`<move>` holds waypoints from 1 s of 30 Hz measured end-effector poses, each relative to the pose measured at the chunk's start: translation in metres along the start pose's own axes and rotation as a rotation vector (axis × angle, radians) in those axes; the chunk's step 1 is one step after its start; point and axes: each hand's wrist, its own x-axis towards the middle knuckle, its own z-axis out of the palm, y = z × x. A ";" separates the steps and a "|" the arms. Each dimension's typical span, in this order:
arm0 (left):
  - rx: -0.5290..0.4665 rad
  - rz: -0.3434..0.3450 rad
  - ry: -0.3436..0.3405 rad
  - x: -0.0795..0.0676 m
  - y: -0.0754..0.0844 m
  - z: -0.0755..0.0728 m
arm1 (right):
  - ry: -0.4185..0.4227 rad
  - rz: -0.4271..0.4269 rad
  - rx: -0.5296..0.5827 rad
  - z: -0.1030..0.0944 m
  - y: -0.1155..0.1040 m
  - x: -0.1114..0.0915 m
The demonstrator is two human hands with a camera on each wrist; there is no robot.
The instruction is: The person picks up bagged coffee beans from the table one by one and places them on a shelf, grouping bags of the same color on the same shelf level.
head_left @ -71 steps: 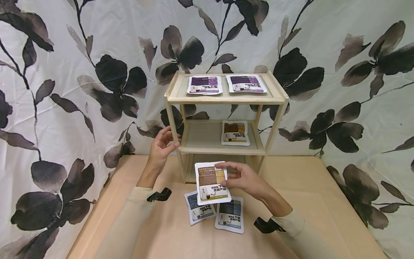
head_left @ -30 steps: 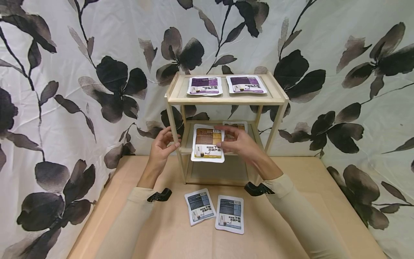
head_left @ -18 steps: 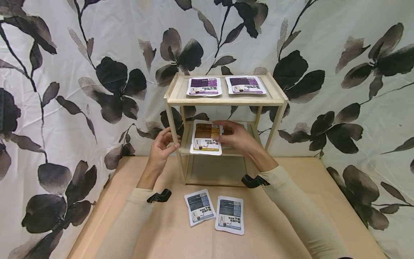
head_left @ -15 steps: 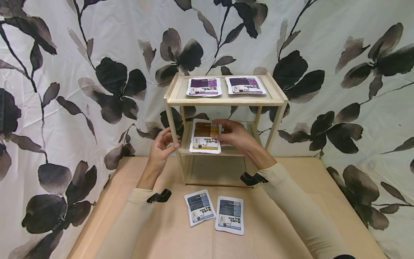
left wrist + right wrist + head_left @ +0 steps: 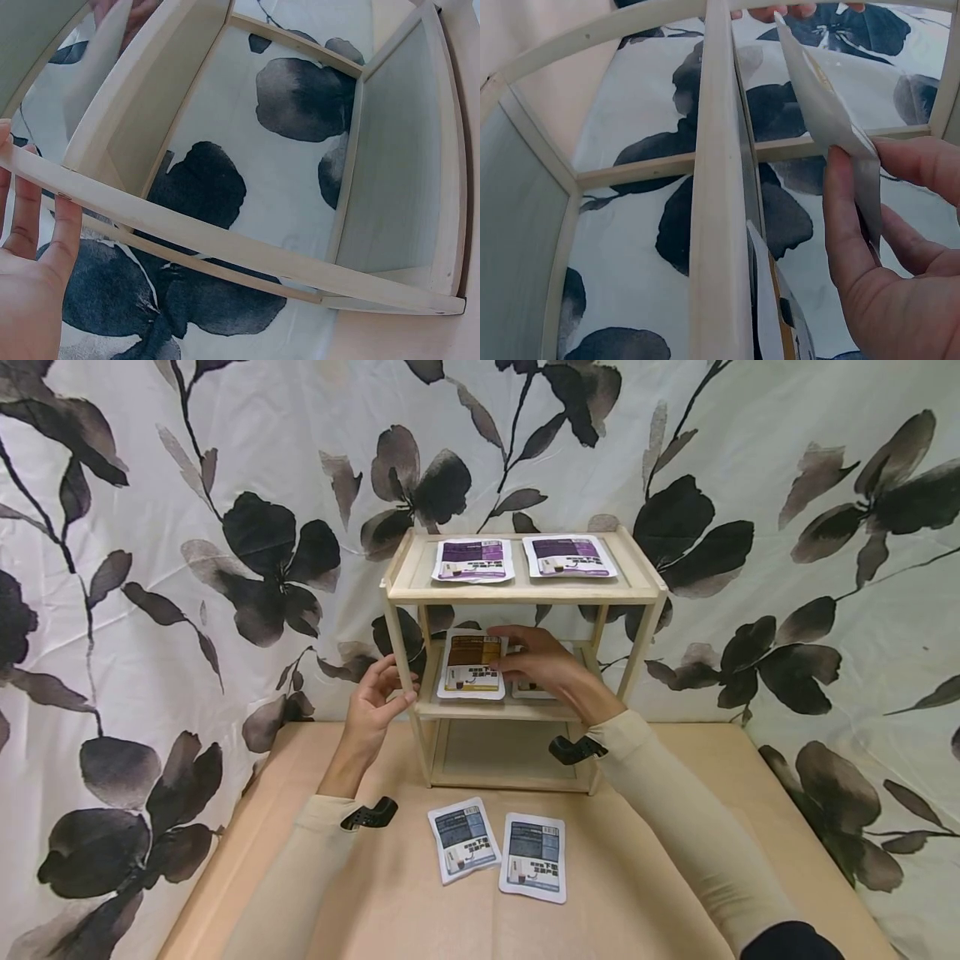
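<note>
My right hand [image 5: 540, 664] pinches a white pouch with a brown and yellow label [image 5: 472, 664] by its right edge, over the left part of the middle shelf [image 5: 517, 710]. In the right wrist view the pouch [image 5: 829, 105] is tilted, between thumb and fingers, apart from the shelf board. Another brown-labelled pouch [image 5: 534, 692] lies on that shelf at right, mostly hidden by my right hand. My left hand [image 5: 375, 693] holds the left front post [image 5: 400, 647] of the small wooden rack; in the left wrist view its fingers [image 5: 64, 240] pass behind the post.
Two purple-labelled pouches [image 5: 474, 560] lie side by side on the top shelf [image 5: 525, 593]. On the table [image 5: 360, 877] before the rack lie a tilted blue-labelled pouch [image 5: 463, 839] and a straighter one [image 5: 532, 857]. The bottom shelf [image 5: 510, 752] sits under the middle one. Flower-printed cloth [image 5: 285, 460] hangs behind.
My right hand has carried the brown-labelled pouch from above the blue-labelled pouches up and back, over the left of the middle shelf. My left hand has stayed at the post.
</note>
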 end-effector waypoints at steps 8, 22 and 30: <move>0.013 -0.014 0.003 -0.002 0.000 0.000 | -0.005 0.043 -0.027 -0.002 0.005 0.009; 0.018 -0.001 -0.001 0.000 -0.001 0.000 | 0.081 0.076 -0.297 -0.004 0.001 0.007; 0.011 -0.004 -0.004 -0.001 -0.001 -0.001 | 0.071 0.063 -0.366 -0.001 -0.008 -0.005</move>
